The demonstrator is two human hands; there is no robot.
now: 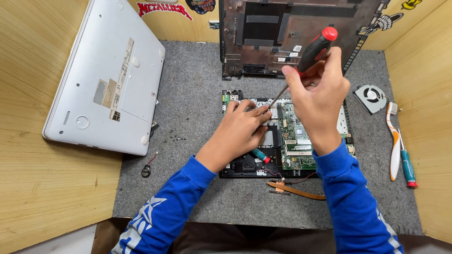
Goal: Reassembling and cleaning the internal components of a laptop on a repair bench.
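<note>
**Screwdriver tip down on the opened laptop**

We held a screwdriver (310,51) with a black and red handle in our right hand (318,96), fingers wrapped closely round the grip and the red cap pointing up and away from us. Its thin shaft slanted down to the left, and the tip met the opened laptop base (287,141) near its far edge, just beside our left fingertips.

Our left hand (240,129) lay flat on the same base, fingers stretched out and close together, pressing on the metal part beside the green circuit board (296,146). It gripped nothing. A small teal tool with a red tip (260,155) lay on the base just under that wrist.

The base sat in the middle of a grey mat (197,141). Beyond it, leaning against the back wall, stood a dark bottom cover (282,33), its inner side facing us. To the left, partly off the mat, a silver laptop (113,80) lay upside down. Near its corner we saw a coin cell on a wire (146,170) and a scatter of tiny dark screws (175,138).

In front of the base lay a copper heat pipe (294,190). To the right were a cooling fan (372,98), a white and orange brush (393,141), and a second, teal-handled screwdriver (407,167), just beside the brush.
</note>
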